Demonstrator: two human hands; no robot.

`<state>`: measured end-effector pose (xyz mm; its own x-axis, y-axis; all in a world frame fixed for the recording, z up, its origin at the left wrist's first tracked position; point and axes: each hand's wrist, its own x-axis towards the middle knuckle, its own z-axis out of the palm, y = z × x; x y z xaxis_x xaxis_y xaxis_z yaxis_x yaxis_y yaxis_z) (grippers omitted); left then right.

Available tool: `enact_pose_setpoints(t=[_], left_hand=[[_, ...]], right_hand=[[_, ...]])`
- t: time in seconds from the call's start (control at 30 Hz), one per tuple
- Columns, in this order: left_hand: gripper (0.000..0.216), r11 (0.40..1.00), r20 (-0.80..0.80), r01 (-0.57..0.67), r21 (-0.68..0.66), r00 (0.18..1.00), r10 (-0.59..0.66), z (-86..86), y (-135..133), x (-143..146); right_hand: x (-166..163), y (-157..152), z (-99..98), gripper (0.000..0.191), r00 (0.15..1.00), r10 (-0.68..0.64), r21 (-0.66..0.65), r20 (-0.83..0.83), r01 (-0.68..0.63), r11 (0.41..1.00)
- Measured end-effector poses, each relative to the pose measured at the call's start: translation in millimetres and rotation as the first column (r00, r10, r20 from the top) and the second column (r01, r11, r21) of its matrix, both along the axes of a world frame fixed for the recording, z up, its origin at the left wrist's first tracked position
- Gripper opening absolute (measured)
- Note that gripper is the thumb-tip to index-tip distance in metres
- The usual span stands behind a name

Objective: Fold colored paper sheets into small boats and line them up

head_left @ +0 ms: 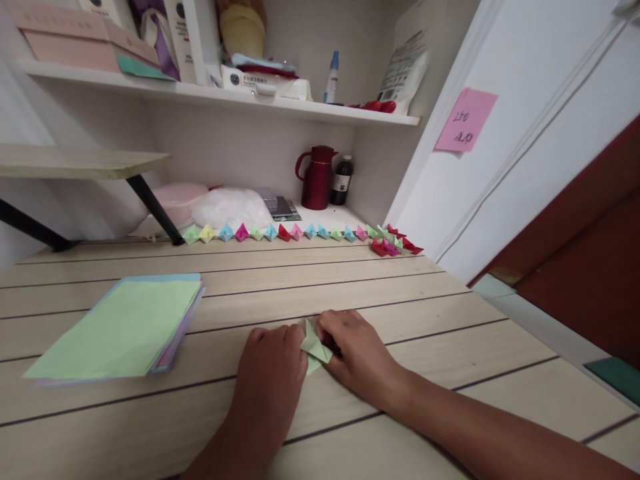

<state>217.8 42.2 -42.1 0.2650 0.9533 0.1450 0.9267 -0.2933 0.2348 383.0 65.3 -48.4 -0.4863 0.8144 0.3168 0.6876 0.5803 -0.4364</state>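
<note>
A small folded piece of light green paper (314,348) lies on the wooden table (350,280) near its front. My left hand (273,373) and my right hand (353,357) press on it from either side, fingers curled and pinching its edges. A stack of coloured paper sheets (120,327), green on top, lies to the left of my hands. Along the table's back edge runs a row of several folded paper boats (280,233) in many colours, ending in a small pile (393,241) at the right.
Behind the row stand a dark red jug (317,177), a dark bottle (343,180), a white plastic bag (231,208) and a pink box (177,200). A shelf (215,100) above holds boxes and bottles. A white door with a pink note (466,120) is at right.
</note>
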Motion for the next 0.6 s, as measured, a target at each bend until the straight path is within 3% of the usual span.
enact_pose_setpoints(t=[0.23,0.4,0.6], left_hand=[[0.021,0.997,-0.041,-0.069,0.027,0.997,0.070,1.9,-1,-2],[0.017,0.994,0.000,-0.091,0.067,0.996,0.092,-1.3,-1,-6],[0.016,0.989,0.040,-0.134,0.069,0.991,0.131,2.3,-5,-13]], right_hand=[[-3,-1,-1.6,0.027,0.997,0.026,0.030,0.077,-0.029,0.999],[-1,-4,-1.3,0.041,0.997,0.020,0.080,0.072,-0.025,0.996],[-3,-9,-0.5,0.018,0.973,0.059,0.278,0.222,-0.121,0.953]])
